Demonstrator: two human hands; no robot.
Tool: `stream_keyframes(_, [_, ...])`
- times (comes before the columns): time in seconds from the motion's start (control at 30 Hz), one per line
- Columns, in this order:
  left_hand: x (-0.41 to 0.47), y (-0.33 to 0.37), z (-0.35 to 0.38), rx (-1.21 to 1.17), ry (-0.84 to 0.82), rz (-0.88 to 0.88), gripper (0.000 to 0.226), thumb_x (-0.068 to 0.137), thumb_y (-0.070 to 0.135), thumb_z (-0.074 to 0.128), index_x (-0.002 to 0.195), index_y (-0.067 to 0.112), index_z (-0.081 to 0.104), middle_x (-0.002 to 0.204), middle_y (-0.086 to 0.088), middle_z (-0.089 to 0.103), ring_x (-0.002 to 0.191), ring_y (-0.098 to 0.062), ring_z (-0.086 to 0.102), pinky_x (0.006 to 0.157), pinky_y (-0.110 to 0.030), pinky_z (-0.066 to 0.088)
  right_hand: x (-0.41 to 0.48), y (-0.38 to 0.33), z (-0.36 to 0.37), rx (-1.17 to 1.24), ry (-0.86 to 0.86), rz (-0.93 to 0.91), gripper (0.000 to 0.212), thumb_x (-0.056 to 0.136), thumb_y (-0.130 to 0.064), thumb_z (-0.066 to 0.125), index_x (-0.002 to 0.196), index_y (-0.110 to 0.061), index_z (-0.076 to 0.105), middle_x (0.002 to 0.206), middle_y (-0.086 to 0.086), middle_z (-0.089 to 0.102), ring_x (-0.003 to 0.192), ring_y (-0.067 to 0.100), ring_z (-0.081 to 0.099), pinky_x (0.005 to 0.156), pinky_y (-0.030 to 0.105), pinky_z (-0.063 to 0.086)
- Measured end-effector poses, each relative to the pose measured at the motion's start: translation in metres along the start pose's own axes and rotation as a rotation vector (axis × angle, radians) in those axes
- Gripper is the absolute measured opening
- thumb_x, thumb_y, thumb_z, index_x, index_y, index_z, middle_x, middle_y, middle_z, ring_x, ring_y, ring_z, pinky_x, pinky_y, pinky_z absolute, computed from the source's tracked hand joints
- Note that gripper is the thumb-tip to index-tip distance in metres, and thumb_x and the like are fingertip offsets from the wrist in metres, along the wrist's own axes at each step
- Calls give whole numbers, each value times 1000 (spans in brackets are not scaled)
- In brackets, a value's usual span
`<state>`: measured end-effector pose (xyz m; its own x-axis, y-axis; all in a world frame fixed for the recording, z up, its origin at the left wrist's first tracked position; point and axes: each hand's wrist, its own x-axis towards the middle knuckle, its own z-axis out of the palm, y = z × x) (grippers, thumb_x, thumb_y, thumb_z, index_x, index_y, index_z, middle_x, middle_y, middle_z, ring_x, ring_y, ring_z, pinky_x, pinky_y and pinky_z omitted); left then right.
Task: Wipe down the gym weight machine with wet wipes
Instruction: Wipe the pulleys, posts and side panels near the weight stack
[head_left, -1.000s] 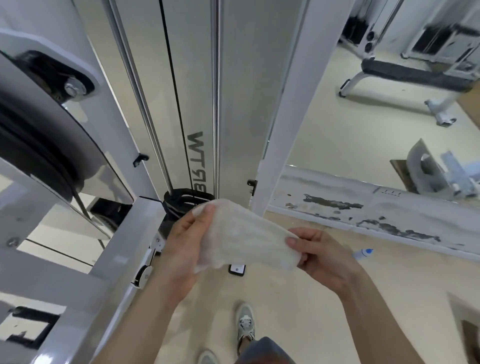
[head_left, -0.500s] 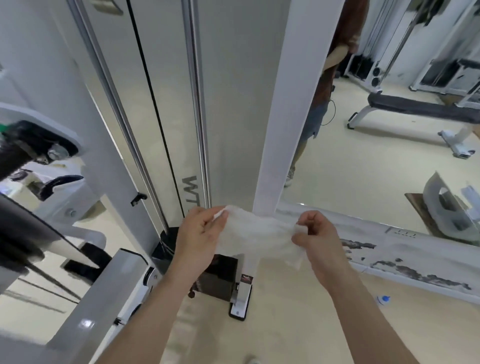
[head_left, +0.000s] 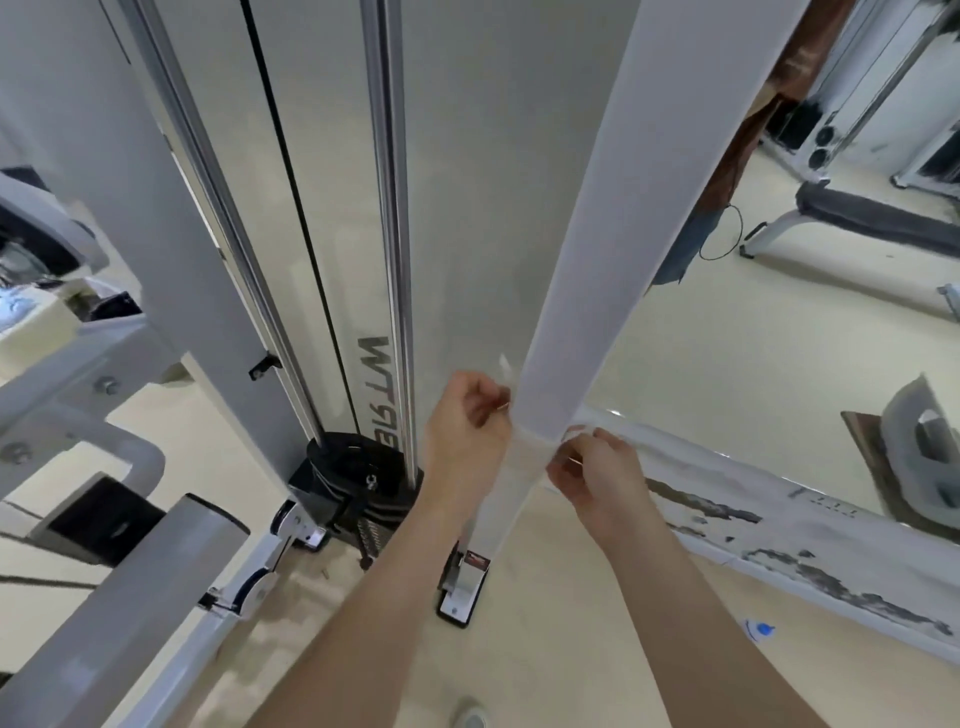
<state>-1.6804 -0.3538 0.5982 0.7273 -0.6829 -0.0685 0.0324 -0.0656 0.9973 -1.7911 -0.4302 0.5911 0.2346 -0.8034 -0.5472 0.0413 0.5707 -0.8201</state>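
- The wet wipe is stretched flat across the front of the white upright post, low down, a little above the post's foot plate.
- The left hand sits just left of the post, fingers clenched on that end of the wipe; a corner of the wipe sticks up above the knuckles.
- The right hand is just right of the post and slightly lower, pinching the other end.
- Held taut from both sides like this, the wipe appears to hug the post's face and edges, so one slide along the post should clean its full width.
- Whether the wipe runs round the back of the post cannot be told.
- Left of the post stand two chrome guide rods and a black cable, dropping to the black weight stack.
- Right of the post, a scuffed white beam lies along the cream floor, with a padded bench well beyond.
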Motion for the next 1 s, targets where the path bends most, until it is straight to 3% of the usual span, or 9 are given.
stream_keyframes(0.07, [-15,-11,0,78,-166,70,44,75,6,61,107,35,53,98,22,65,93,0,61,83,-13,45,0,1,-1,227,-2,51,26,78,19,40,78,-1,57,69,13,57,59,21,53,63,28,48])
stream_keyframes(0.13, [-25,-25,3,225,-302,105,60,78,22,64,125,48,38,111,29,58,102,4,57,83,-13,45,-3,9,1,235,32,-1,26,81,17,43,91,-4,54,73,13,55,63,21,54,66,26,49])
stream_keyframes(0.3, [-13,-55,6,372,-324,35,69,88,39,66,146,34,28,122,12,61,107,-9,59,86,-29,49,-16,43,3,-131,159,-271,15,78,1,54,90,-7,62,90,9,66,89,26,65,87,38,54])
stream_keyframes(0.4, [-13,-81,0,483,-399,-50,55,93,29,61,141,26,36,117,6,65,108,-20,62,82,-31,48,-24,59,5,-385,25,-262,24,87,-10,55,105,-19,68,97,-7,72,92,7,66,82,28,50])
stream_keyframes(0.5, [-12,-86,-4,425,-406,-72,48,91,24,57,136,32,41,116,4,66,108,-23,63,88,-35,51,-24,72,9,-570,-55,-286,29,95,-22,53,122,-28,61,108,-14,70,101,2,64,90,32,51])
stream_keyframes(0.63, [-16,-51,-7,332,-344,168,59,97,13,51,150,32,31,122,14,63,108,-3,59,87,-20,48,-40,61,11,-404,6,-412,15,98,-22,59,109,-25,68,99,-7,75,97,10,68,89,35,53])
stream_keyframes(0.8, [-19,-26,-9,170,-322,285,61,98,18,55,152,30,29,133,11,59,122,1,53,100,-16,43,-62,44,21,-20,1,-544,33,92,-7,65,124,-16,65,116,-5,72,114,7,64,95,20,50])
stream_keyframes(0.9, [-13,-30,-11,166,-307,269,57,97,17,58,148,29,38,122,18,65,112,10,57,92,-7,41,-49,49,21,-6,136,-531,32,88,-5,69,115,-21,68,111,-5,73,107,5,66,90,18,51])
stream_keyframes(1.0, [-6,-59,-14,357,-331,186,47,96,20,59,141,27,50,86,24,66,83,12,62,70,0,38,-28,70,15,-150,232,-457,32,84,-3,73,114,-14,71,101,-6,75,95,3,70,89,22,53])
